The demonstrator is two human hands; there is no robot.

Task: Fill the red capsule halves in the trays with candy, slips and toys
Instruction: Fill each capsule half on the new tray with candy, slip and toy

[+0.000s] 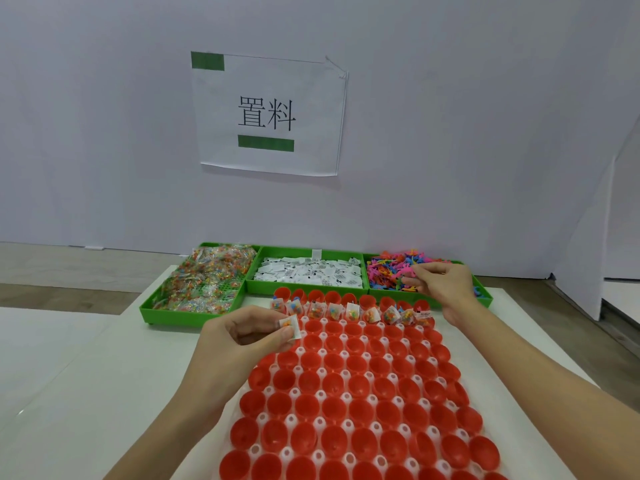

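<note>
A white tray (320,396) holds many rows of open red capsule halves (360,386). One far row carries candy packets (349,311); the rows nearer me look bare. My left hand (242,336) pinches a small candy packet (289,325) over the tray's far left corner. My right hand (443,289) hovers over the green bin of coloured plastic toys (388,271) with fingers bent; whether it holds a toy is unclear. Behind the tray sit a green bin of candy packets (204,278) and a green bin of white slips (311,273).
The three bins stand side by side along the back of the white table (104,393), close to a grey wall with a paper sign (268,114). A second white surface (34,337) lies to the left.
</note>
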